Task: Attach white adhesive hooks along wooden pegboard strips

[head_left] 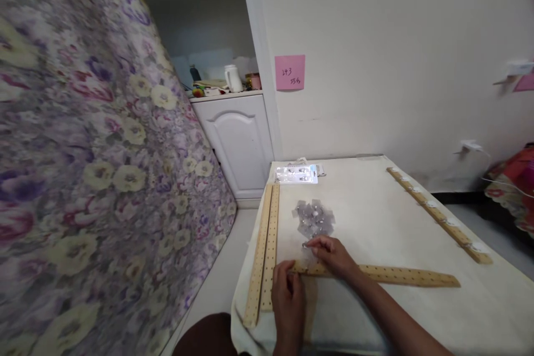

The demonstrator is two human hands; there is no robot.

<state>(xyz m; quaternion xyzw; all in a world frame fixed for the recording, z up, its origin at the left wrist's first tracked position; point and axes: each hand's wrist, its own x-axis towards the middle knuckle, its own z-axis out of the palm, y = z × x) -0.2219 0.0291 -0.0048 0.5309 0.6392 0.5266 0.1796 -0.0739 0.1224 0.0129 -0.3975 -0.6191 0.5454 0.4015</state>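
Lower centre of the frame: the left hand [287, 296] curls over the near end of a perforated wooden strip [387, 275] lying across the cloth-covered worktop [375, 200], though whether it grips or merely presses cannot be told. The right hand [335, 256] pinches a small metal fitting [306, 245] just above the strip. The fitting looks liable to slip into the pile of clear packets [315, 218] just beyond, and the strip, steadied at one end only, may swivel.
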